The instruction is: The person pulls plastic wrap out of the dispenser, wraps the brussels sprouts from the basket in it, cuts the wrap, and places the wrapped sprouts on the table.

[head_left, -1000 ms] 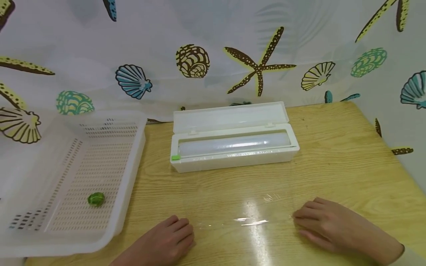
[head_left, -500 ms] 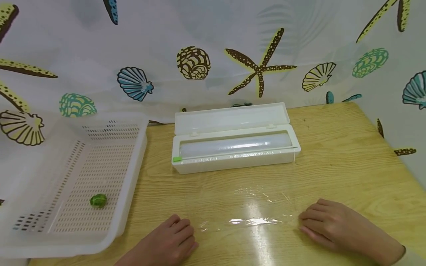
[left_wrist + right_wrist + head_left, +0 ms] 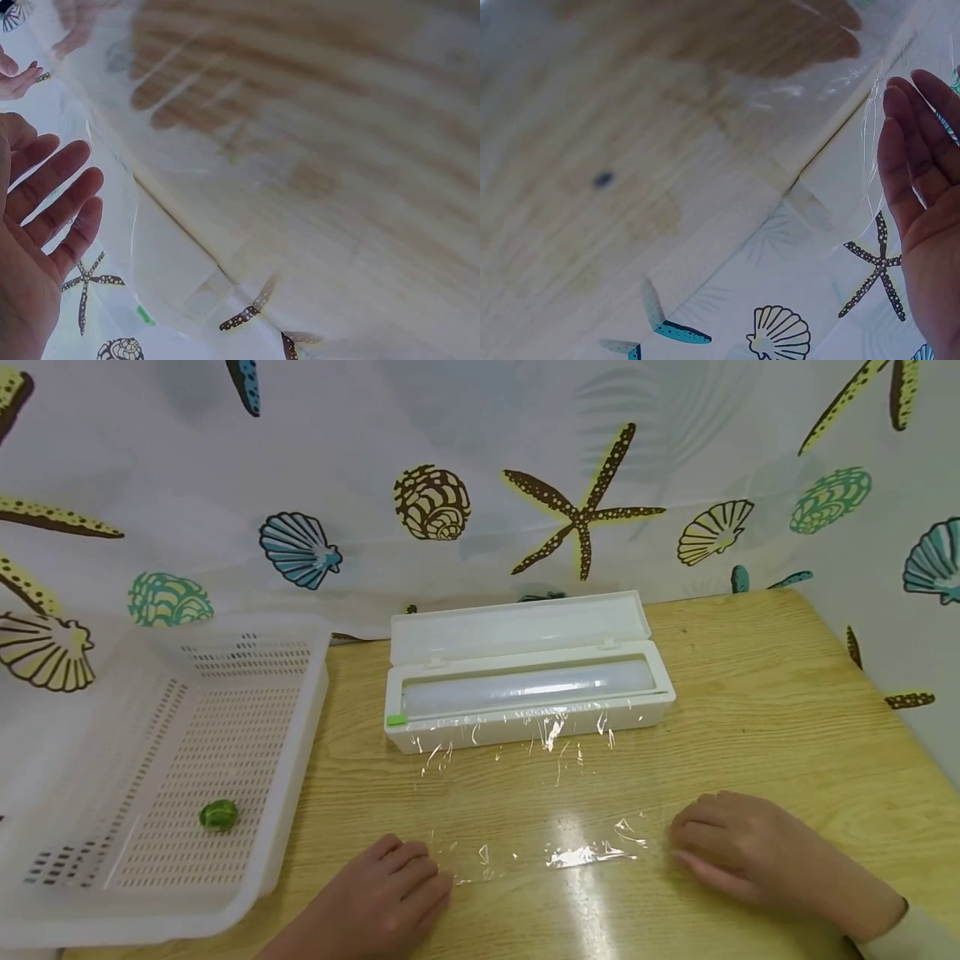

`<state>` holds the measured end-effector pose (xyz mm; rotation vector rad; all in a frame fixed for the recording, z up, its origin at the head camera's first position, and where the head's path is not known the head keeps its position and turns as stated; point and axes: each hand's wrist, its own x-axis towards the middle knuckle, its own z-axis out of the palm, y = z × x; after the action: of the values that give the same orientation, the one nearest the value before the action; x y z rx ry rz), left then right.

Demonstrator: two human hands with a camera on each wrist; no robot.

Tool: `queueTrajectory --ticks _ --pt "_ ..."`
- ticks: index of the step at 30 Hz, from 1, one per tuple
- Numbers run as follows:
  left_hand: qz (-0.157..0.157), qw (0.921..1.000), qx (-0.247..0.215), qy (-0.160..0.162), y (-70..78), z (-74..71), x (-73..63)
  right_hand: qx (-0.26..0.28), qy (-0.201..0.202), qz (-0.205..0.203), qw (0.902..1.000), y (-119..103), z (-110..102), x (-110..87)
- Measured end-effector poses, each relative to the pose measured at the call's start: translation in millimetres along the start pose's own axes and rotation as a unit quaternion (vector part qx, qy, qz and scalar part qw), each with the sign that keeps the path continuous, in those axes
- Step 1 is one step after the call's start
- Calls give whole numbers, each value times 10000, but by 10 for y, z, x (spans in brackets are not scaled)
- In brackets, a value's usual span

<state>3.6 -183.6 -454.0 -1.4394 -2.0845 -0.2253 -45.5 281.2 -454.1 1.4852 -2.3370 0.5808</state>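
Observation:
A clear sheet of cling film (image 3: 517, 810) runs from the white cling film dispenser (image 3: 525, 702) toward me, its surface covered in bright creases. The dispenser's lid stands up, the roll (image 3: 525, 687) shows inside, and a green slide cutter (image 3: 397, 720) sits at its left end. My left hand (image 3: 382, 893) pinches the sheet's near left corner, with the other fingers loosely extended in the left wrist view. At the near right corner my right hand (image 3: 750, 852) pinches the film; the right wrist view shows its fingers (image 3: 900, 150) fairly straight beside the film edge. The thumbs are mostly hidden.
A white plastic basket (image 3: 296, 760) stands at the left with a small round green vegetable (image 3: 218, 815), like a Brussels sprout, in it. The wooden table (image 3: 810, 718) ends against a cloth (image 3: 480, 427) printed with shells and starfish.
Creases and glints have spread over the film, up to the dispenser's front. My right hand has shifted slightly; my left hand has barely moved.

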Motion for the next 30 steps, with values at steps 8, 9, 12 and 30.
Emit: queueTrajectory --ticks 8,9,12,30 --pt "-835 9948 -523 255 -42 -173 84 -10 -10 617 9981 86 -87 52" --pt "-917 9936 -552 363 -52 -193 92 -4 -1 680 9977 100 -95 62" --pt "-1067 9904 -556 683 -80 -243 115 22 31 872 9962 140 -110 94" --pt "-2687 9405 -1581 1349 -173 -525 196 832 758 1631 9802 272 -136 267"
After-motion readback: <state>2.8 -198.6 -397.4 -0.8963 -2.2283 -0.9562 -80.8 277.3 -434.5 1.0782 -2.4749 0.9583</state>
